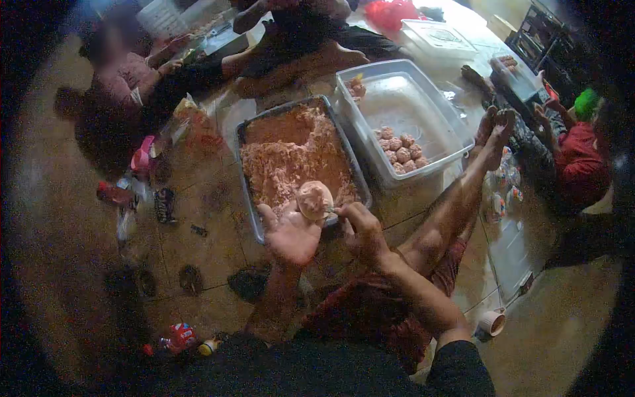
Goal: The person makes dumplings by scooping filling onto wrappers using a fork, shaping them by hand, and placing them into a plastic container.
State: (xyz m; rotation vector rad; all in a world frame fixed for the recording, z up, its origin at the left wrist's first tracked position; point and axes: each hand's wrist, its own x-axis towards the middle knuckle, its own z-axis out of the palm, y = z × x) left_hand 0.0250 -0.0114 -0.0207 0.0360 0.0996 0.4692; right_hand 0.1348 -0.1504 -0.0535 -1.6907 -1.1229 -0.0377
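Note:
My right hand [365, 231] is closed round the handle of a spoon [329, 210], whose round bowl carries a lump of pinkish mixture [313, 197]. Just below and left of the spoon, my left hand [292, 239] lies palm up with its fingers apart, holding nothing. Whether the spoon touches its fingertips I cannot tell. Beyond both hands is a dark-rimmed rectangular tub [360, 173] spread with the same pinkish, meat-like mixture [284, 155]. To its right stands a clear plastic box [390, 83] with several rough pinkish balls [401, 152] in its near corner and more at the far left.
A lidded clear container [440, 41] stands at the far right. Other people sit around on the tiled floor, one in red [582, 162]. A small cup [491, 322] is at the lower right. Packets [177, 337] lie at the lower left. My bare leg stretches right of the tub.

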